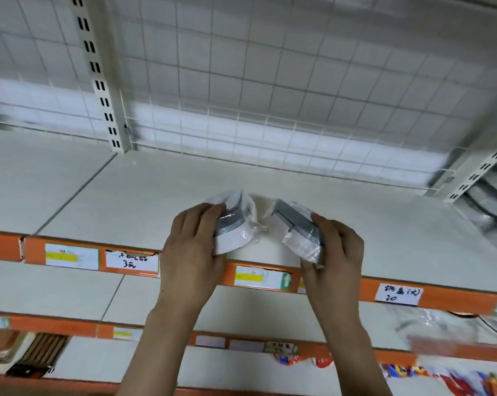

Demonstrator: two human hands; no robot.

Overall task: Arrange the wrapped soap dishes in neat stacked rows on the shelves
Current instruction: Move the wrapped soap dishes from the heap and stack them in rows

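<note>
You face white metal shelf boards [144,195] edged with orange price strips [441,295] carrying white paper labels [131,260]. A white wire-grid back panel [270,81] fills the upper frame, and a cream slotted upright post [98,72] stands upper left.

Above the white metal shelf [144,195], the left hand [191,241] and right hand [337,247] each grip a plastic-wrapped grey-and-white soap dish [234,224], tilted.
</note>
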